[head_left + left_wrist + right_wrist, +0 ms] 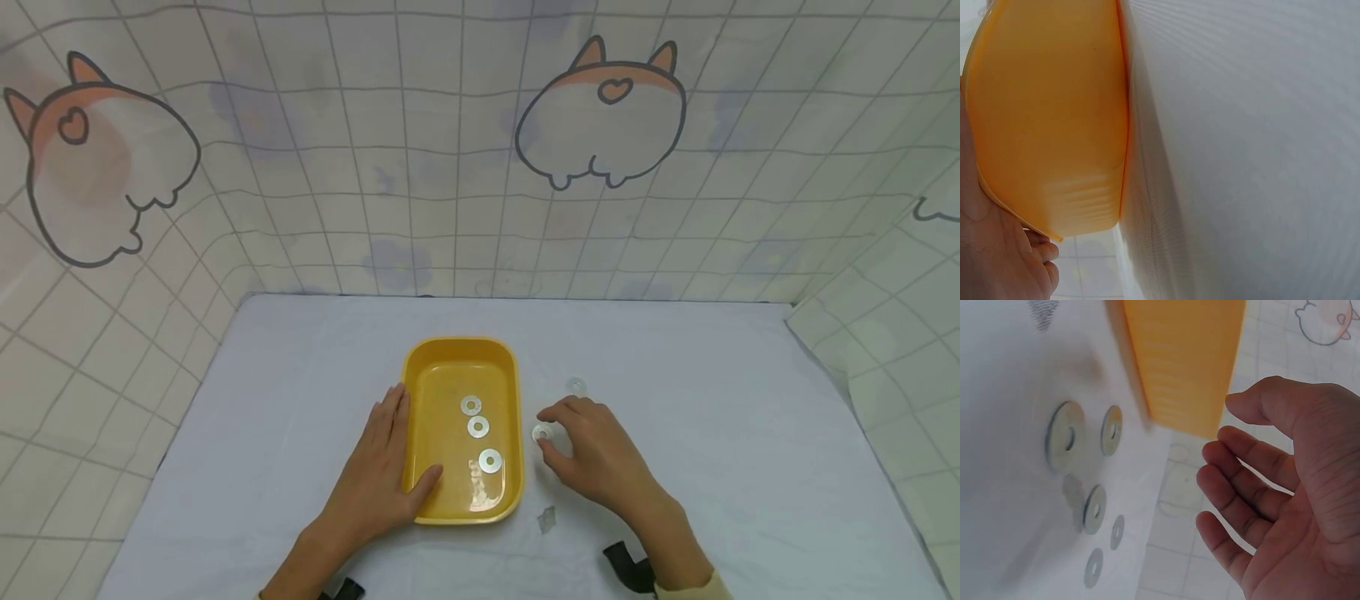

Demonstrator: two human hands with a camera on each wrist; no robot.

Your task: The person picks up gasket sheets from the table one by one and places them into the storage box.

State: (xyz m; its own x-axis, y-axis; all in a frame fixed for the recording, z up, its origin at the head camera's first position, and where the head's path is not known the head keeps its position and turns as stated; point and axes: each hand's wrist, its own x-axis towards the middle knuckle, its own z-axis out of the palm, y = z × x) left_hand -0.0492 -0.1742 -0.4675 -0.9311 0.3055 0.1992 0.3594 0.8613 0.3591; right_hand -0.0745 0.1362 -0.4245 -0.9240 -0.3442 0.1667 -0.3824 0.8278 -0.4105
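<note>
Backdrop: white, dark-lined in a tile grid, printed with outlined cartoon animals with orange ears; stands at the rear and both sides.

Counter: white covering, lightly creased.

Tray: yellow, rectangular with rounded corners, raised walls; lies on the counter near the middle, long sides running away from the person.

Left hand: grasping the tray at its left side, thumb over the rim, the other fingers along the outer wall.

Right hand: released, beside the tray's right side and above the counter; thumb and forefinger apart, fingers loosely bent. From the head, one ring shows between the two tips.

Cuff: pale yellow, at the right wrist.

Black fittings: one at each wrist, partly in view.

Patch: grey, irregular, on the counter near the tray's near right corner.

Washers in tray: three, flat, silvery, round-holed; lying on the tray floor, right of centre, in a slanting row, the upper two close together.

Loose washers: three plain in the right wrist view, flat on the counter right of the tray; two fainter rings beyond, material unclear.
</note>
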